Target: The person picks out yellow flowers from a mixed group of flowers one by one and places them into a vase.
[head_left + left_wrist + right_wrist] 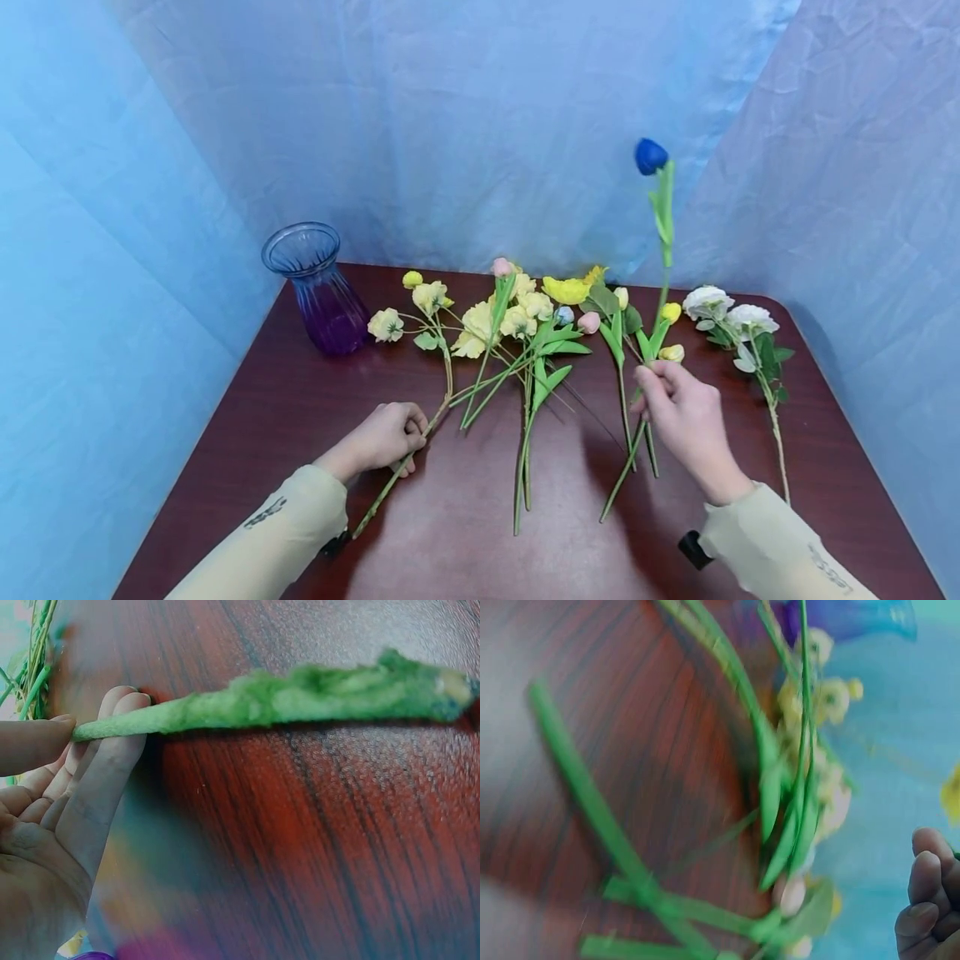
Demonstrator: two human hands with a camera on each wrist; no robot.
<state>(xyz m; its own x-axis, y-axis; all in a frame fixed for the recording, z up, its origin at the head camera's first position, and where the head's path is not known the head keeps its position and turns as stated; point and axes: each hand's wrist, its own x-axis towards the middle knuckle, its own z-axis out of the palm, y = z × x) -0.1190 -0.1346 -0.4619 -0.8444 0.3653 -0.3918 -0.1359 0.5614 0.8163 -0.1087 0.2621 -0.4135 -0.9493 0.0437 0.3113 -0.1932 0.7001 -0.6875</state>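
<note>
My left hand pinches the lower stem of a cream-yellow artificial flower spray, which lies slanted at the left of the other flowers. In the left wrist view, thumb and fingers meet on its rough green stem, whose cut end points away from the palm. Held upright by its stem in my right hand is a blue artificial tulip, its bloom well above the table. Yellow tulips lie just beyond that hand. Only curled fingertips of the right hand show in the right wrist view.
A glass vase, purple below, stands at the back left. Pale yellow flowers, a pink tulip and crossing green stems lie mid-table. White flowers lie at the right. Blue cloth hangs behind the dark wooden table.
</note>
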